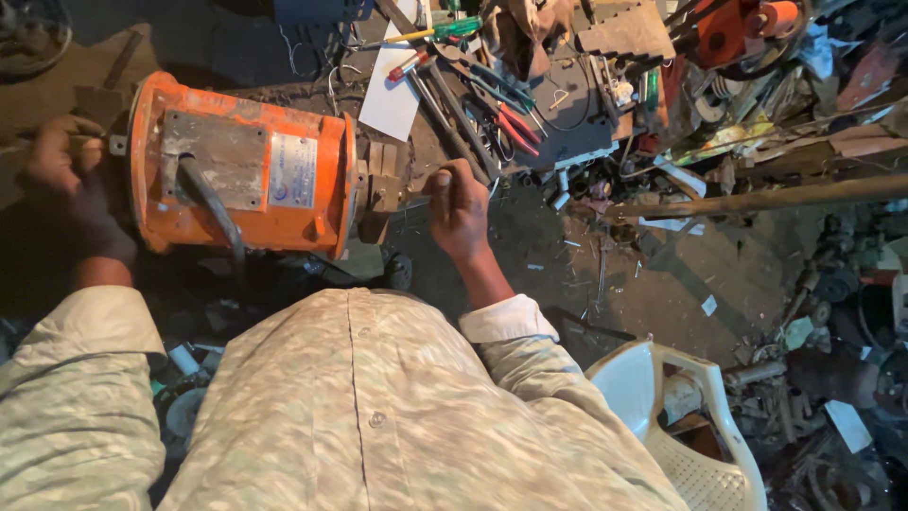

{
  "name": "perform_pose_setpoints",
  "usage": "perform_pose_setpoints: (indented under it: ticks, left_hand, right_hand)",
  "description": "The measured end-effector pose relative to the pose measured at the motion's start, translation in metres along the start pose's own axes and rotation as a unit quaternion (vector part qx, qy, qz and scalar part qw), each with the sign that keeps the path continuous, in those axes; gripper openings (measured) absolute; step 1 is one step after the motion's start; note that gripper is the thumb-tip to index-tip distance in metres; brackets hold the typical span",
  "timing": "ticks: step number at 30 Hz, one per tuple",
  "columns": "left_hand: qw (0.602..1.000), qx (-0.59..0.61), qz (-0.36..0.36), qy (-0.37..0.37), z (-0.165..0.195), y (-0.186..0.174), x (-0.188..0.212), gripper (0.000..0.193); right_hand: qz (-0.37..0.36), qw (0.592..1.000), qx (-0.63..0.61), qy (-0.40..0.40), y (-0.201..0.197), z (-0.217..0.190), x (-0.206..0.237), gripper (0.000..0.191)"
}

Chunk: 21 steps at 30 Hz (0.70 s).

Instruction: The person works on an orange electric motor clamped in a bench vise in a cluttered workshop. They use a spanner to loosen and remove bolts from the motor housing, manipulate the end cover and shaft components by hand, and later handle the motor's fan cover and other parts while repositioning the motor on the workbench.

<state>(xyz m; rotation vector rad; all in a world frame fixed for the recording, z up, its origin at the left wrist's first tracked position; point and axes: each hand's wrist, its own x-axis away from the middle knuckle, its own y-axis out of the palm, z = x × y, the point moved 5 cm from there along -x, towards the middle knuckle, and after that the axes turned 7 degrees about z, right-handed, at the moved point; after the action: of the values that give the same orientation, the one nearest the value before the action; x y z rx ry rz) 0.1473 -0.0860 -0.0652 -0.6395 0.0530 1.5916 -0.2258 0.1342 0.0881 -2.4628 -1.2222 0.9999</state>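
An orange electric motor (246, 170) lies on its side on a cluttered workbench, with a grey plate and a black cable on its top. My left hand (59, 156) is at the motor's left end, fingers closed around a thin tool or rod. My right hand (459, 208) is at the motor's right end beside the shaft block (383, 189), gripping a slim metal tool there. My shirt front fills the lower part of the view.
Screwdrivers, pliers (506, 118) and a white sheet of paper (392, 90) lie on the bench behind the motor. A long rusty bar (757, 199) runs to the right. A white plastic chair (681, 426) stands at lower right amid scrap parts on the floor.
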Motion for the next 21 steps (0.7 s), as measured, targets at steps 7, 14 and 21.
perform_pose_setpoints:
  ticks: [7,14,21]
  left_hand:
    - [1.000,-0.003,-0.010,-0.004,-0.006,0.004,-0.001,0.053]
    - [0.999,-0.045,-0.005,0.024,-0.007,0.003,-0.001,0.058]
    - [1.000,-0.009,0.000,0.015,-0.006,0.002,0.007,0.045]
  right_hand:
    - [-0.006,1.000,0.029,0.004,0.009,0.006,0.004,0.024]
    - [-0.015,0.998,0.060,-0.007,0.014,0.006,0.002,0.021]
    - [-0.013,0.999,0.050,-0.008,0.014,0.009,0.001,0.019]
